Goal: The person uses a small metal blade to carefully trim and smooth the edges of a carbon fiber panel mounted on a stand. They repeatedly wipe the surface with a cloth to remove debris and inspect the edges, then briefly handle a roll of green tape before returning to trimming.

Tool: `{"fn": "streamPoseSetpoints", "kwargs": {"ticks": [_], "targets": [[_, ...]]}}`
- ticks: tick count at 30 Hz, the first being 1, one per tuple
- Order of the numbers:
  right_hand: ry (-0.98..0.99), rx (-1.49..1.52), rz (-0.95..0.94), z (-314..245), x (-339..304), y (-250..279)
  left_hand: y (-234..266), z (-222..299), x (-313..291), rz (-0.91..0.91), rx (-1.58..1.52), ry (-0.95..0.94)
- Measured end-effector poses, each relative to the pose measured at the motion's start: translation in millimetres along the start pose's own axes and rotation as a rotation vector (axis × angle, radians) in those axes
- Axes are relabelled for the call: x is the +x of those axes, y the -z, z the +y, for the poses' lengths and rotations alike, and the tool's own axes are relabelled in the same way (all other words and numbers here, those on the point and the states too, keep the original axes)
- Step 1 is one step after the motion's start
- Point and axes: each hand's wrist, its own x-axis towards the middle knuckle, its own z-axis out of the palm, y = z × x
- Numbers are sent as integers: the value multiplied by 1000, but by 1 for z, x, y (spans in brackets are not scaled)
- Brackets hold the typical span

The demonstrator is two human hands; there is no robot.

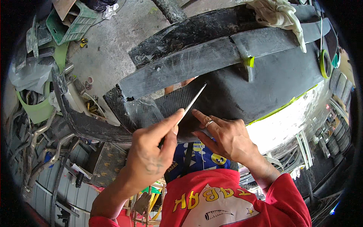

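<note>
In my left hand [153,142] is a slim, pale, pointed file-like tool [194,100], pinched between thumb and fingers. Its tip points away from me, over the inner edge of a large dark car body panel [272,89]. A long grey curved strip [181,66] of the panel lies beyond an opening, and a carbon-weave section [143,113] shows at its left end. My right hand [228,140], with a ring on one finger, holds nothing. Its fingers are apart and lie on the dark surface near the tool.
A pale cloth [278,15] drapes over the panel's far right, near a roll of yellow-green tape [324,64]. Yellow-green tape [283,104] lines its near edge. Far left is a green crate [73,24]; bent metal pipes [43,138] stand at left. Tyres [336,83] are stacked at right.
</note>
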Motion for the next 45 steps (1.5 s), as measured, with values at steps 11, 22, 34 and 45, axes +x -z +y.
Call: {"fn": "streamPoseSetpoints", "kwargs": {"ticks": [11, 22, 34, 45], "targets": [[0, 15, 37, 1, 0, -2, -13, -19, -10, -25, -448, 253], [-87, 152, 99, -1, 0, 0, -38, -54, -17, 118, -295, -30], [-197, 140, 53, -10, 2, 2, -59, -68, -9, 168, -363, -144], [-400, -96, 5, -31, 21, 10, -58, -79, -20, 223, -362, -105]]}}
